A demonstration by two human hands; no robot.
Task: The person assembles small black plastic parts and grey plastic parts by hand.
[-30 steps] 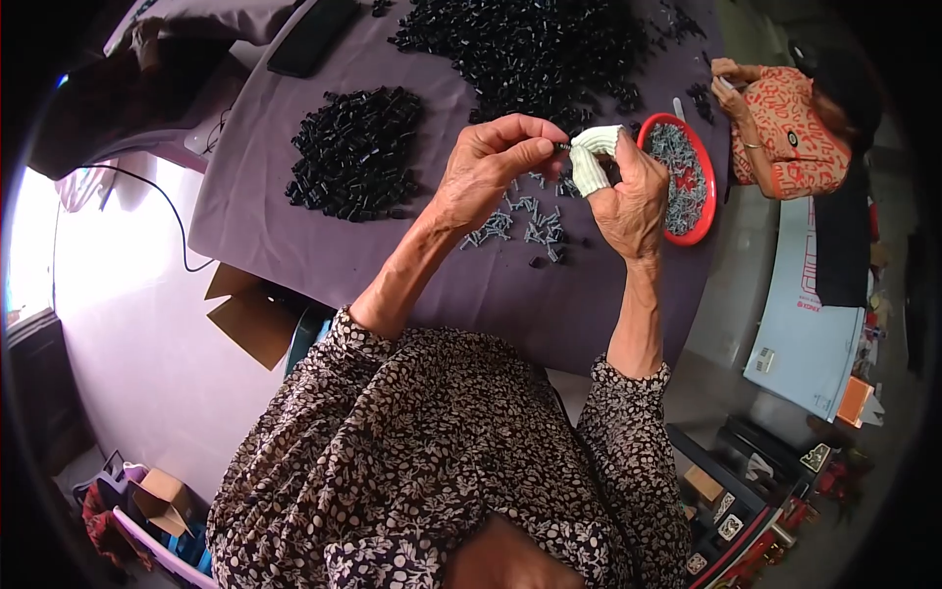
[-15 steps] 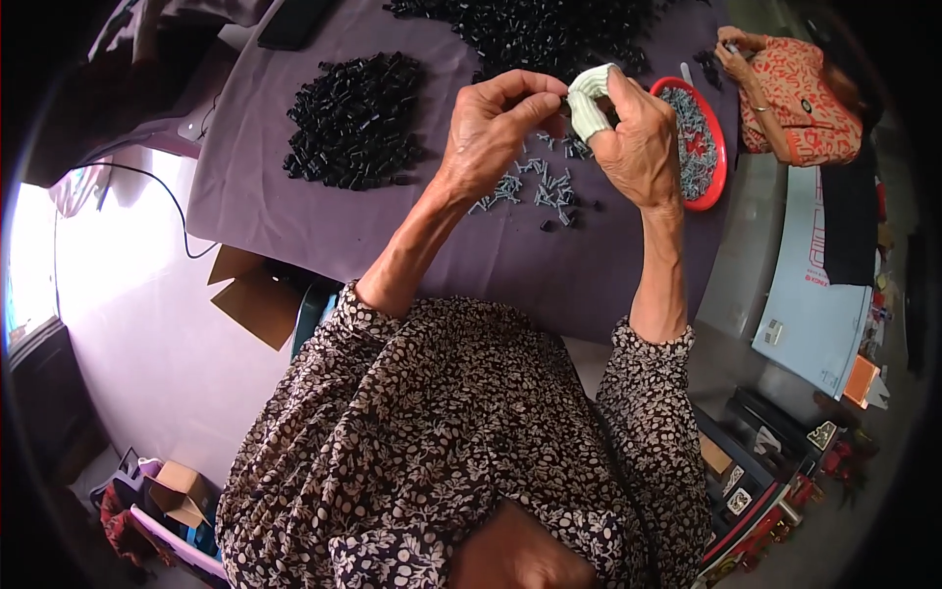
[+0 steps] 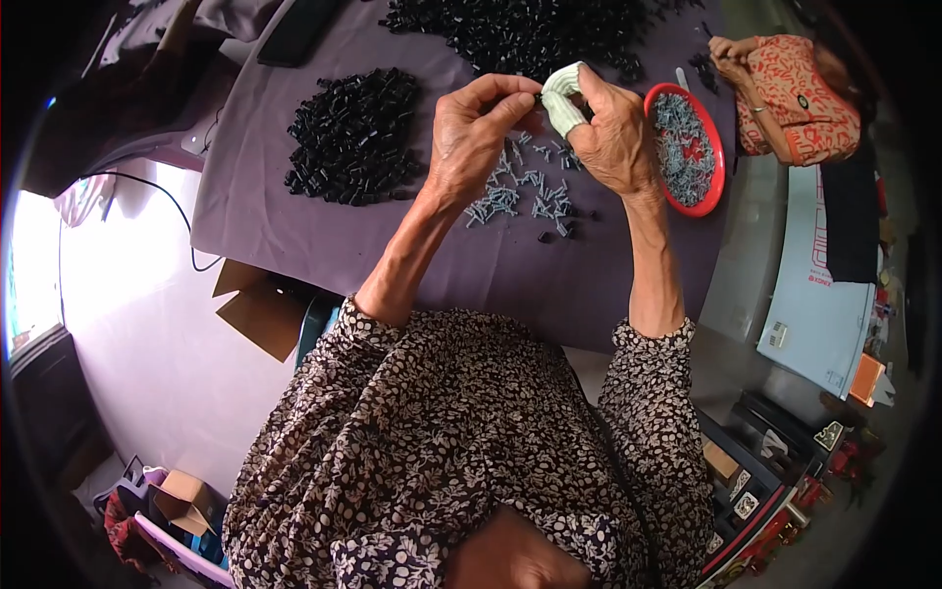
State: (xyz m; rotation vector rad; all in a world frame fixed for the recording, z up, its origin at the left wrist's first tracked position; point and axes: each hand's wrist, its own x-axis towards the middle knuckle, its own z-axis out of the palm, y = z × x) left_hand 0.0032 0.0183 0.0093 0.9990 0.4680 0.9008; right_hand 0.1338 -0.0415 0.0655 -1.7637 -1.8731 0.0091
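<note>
My left hand [image 3: 471, 128] is closed in a pinch, thumb and forefinger meeting on a tiny black piece [image 3: 539, 96]. Against those fingertips comes my right hand [image 3: 613, 133], its fingers curled and wrapped in a ribbed white finger cover [image 3: 561, 103]. Whatever lies inside the right fingers is hidden. Small grey screw-like pieces [image 3: 551, 202] lie loose below both hands, with a few black bits among them. A heap of short black parts [image 3: 353, 137] rests left of my left hand. Right of my right hand stands a red dish [image 3: 719, 162] holding more grey pieces.
A larger heap of black parts [image 3: 530, 34] covers the far side of the purple tablecloth [image 3: 285, 231]. A dark flat object [image 3: 294, 34] lies at the far left corner. Another person [image 3: 800, 103] in orange patterned clothing works at the right. A cardboard box [image 3: 260, 314] stands below the table's left edge.
Both hands have shifted slightly left in the picture, still fingertip to fingertip. The heaps and dish sit slightly differently in view. The other person's hands have moved a little.
</note>
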